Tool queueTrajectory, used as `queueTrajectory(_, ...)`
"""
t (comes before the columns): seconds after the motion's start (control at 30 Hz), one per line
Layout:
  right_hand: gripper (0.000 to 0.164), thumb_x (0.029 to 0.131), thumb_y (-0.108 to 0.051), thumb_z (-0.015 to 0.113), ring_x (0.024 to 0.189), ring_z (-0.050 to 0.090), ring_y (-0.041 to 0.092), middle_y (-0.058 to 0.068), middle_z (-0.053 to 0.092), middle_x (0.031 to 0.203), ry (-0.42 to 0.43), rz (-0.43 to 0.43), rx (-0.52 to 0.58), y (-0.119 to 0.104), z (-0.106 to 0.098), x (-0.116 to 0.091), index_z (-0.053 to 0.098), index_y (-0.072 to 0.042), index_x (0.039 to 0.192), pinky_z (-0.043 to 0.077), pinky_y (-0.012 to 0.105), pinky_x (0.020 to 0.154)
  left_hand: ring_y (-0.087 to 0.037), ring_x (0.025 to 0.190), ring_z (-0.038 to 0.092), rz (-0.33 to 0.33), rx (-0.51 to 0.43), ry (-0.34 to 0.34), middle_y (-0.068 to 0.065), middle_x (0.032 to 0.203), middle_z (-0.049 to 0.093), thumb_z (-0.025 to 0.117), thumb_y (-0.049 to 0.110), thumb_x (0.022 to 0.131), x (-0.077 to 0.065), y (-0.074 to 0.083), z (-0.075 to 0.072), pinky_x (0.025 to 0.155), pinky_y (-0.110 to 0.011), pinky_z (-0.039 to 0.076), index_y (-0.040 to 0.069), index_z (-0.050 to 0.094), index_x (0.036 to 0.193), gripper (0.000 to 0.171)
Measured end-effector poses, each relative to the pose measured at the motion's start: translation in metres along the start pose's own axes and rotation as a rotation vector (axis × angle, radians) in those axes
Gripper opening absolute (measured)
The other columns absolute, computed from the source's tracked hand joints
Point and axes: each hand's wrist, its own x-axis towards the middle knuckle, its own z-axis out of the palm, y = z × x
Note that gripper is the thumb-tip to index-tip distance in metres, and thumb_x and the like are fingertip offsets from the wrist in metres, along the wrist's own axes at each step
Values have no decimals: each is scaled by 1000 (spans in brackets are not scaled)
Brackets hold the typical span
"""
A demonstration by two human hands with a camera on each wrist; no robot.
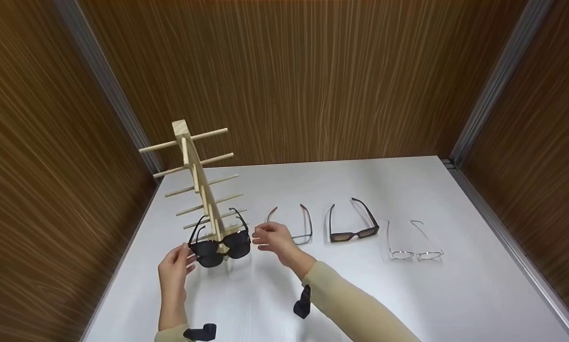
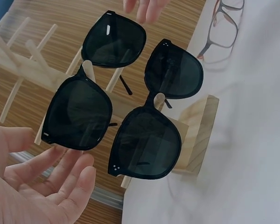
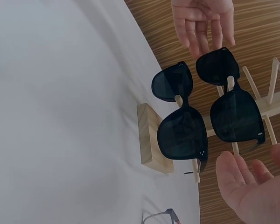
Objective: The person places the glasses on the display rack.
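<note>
Two pairs of black sunglasses sit one above the other on a pale wooden display stand (image 1: 181, 127), held at the bridge by its short pegs. In the left wrist view the upper sunglasses (image 2: 79, 114) are farther from the stand's foot than the lower sunglasses (image 2: 145, 142). My left hand (image 1: 173, 268) is at the left end of the upper pair, its fingers loosely bent; whether the fingertips touch the frame I cannot tell. On the other side my right hand (image 1: 277, 240) hovers beside the right end, relaxed fingers toward the frame and nothing gripped.
To the right on the white table (image 1: 360, 294) lie thin-framed glasses (image 1: 303, 237), partly behind my right hand, brown-tinted sunglasses (image 1: 355, 234) and clear wire glasses (image 1: 415, 255). Bare wooden rods (image 1: 213, 134) stick out from the stand's upper part. Wood-grain panels (image 1: 313, 80) enclose the table.
</note>
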Motion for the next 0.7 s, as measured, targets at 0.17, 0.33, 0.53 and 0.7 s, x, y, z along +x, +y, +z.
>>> queueTrajectory(0.17, 20, 92, -10, 57, 90, 65, 28, 20, 64, 102, 9, -6, 16, 2, -10, 0, 57, 4, 107, 53, 39, 78, -20, 85, 64, 61, -48, 21, -15, 100, 63, 60, 41, 90, -12, 7, -2, 67, -24, 53, -1, 59, 114, 49)
queueTrajectory(0.33, 23, 92, -8, 56, 85, 66, 25, 21, 64, 102, 28, -8, 28, 6, -21, -1, 56, 7, 109, 53, 38, 77, -19, 86, 64, 45, 51, 69, -20, 105, 62, 55, 37, 93, -21, 17, -2, 68, -24, 53, -1, 59, 114, 44)
queueTrajectory(0.53, 25, 94, -10, 54, 86, 66, 24, 23, 62, 106, 26, -8, 36, 9, -33, -3, 54, 7, 112, 53, 39, 79, -9, 81, 64, 66, 73, 93, -21, 109, 62, 53, 36, 94, -27, 22, -5, 67, -20, 53, -1, 59, 116, 44)
queueTrajectory(0.7, 22, 94, -12, 54, 89, 66, 25, 21, 63, 105, 35, -16, 35, 8, -44, -7, 55, 3, 110, 53, 36, 78, -9, 80, 64, 91, 44, 101, -19, 106, 63, 54, 32, 95, -31, 26, -4, 67, -21, 53, -1, 60, 114, 39)
